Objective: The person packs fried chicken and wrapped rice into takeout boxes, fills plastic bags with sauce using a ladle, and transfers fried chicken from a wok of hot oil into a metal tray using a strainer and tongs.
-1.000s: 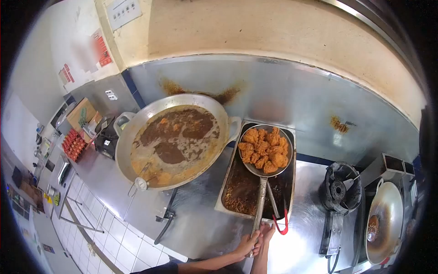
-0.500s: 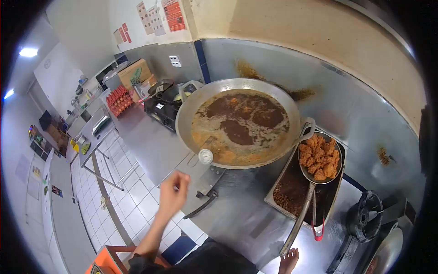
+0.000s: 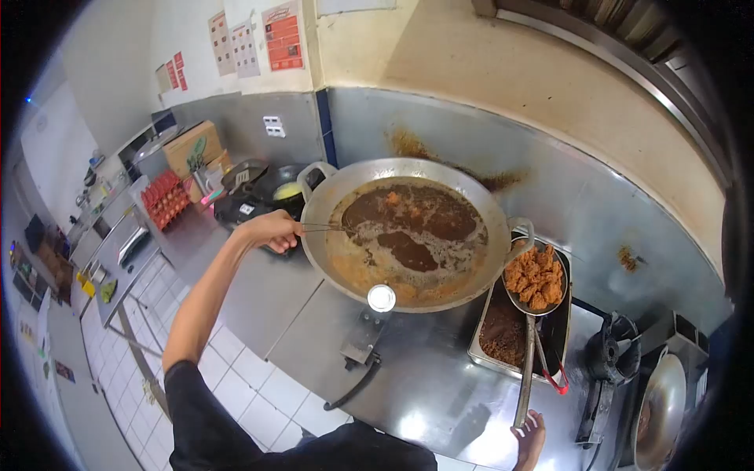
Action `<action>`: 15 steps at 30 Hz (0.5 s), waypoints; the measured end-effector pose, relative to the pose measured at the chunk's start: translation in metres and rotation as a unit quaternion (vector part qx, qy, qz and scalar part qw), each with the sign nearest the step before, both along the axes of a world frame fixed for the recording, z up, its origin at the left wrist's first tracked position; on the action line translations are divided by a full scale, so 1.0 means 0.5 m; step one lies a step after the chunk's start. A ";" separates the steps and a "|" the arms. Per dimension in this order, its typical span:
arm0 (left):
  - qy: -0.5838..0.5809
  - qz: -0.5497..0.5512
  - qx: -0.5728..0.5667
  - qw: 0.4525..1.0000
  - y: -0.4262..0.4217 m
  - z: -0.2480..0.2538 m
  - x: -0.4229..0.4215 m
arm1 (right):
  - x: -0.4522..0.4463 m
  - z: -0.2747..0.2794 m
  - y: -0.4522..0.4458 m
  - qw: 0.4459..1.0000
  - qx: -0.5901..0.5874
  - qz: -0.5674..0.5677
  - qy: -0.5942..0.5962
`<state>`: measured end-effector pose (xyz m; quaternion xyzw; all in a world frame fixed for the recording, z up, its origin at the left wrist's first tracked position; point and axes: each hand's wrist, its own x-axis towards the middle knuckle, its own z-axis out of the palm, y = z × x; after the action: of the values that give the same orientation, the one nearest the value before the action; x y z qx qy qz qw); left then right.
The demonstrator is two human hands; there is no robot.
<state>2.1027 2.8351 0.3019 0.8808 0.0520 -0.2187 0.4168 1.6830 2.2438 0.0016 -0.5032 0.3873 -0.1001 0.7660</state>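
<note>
My left hand (image 3: 271, 231) is closed on a thin wire-handled tool (image 3: 320, 228), which crosses the left rim of a large wok (image 3: 314, 259). The tool's far end is hidden in dark, foaming oil (image 3: 408, 216), where browned pieces float. My right hand (image 3: 530, 441) is at the end of the long handle of a strainer (image 3: 525, 377), fingers apart. I cannot tell whether it touches the handle. Fried chicken pieces (image 3: 536, 276) fill the strainer, which rests over a metal tray (image 3: 491, 359) with dark crumbs. A round dial thermometer (image 3: 382, 298) sits at the wok's front rim.
Red-handled tongs (image 3: 559, 385) lie in the tray. A black burner (image 3: 613, 349) and another wok (image 3: 660, 408) stand at the right. Behind my left hand are a pan with something yellow (image 3: 287, 190), a red egg-tray stack (image 3: 166, 200) and a cardboard box (image 3: 192, 149).
My left hand has moved up and left to the wok's left side and now holds the wire tool, which was near the thermometer. The view has shifted; my right hand stays by the strainer handle.
</note>
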 end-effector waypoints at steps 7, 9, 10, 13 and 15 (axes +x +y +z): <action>0.122 -0.197 0.032 0.972 -0.035 -0.080 0.235 | -0.037 0.045 0.059 0.983 -0.162 -0.087 0.013; 0.092 -0.236 0.022 0.967 -0.058 -0.093 0.254 | -0.069 0.030 0.070 0.982 -0.162 -0.092 0.020; 0.085 -0.258 0.021 0.962 -0.065 -0.113 0.270 | -0.081 0.025 0.079 0.983 -0.153 -0.104 0.024; 0.011 -0.302 0.052 0.952 -0.093 -0.152 0.290 | -0.107 -0.002 0.103 0.982 -0.141 -0.127 0.020; -0.011 -0.316 0.054 0.947 -0.113 -0.167 0.285 | -0.124 -0.012 0.120 0.979 -0.130 -0.159 0.015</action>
<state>2.2453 2.7785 0.2185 0.8757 -0.2215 -0.3260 0.2788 1.6208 2.3038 -0.0047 -0.5324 0.4573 -0.2623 0.6623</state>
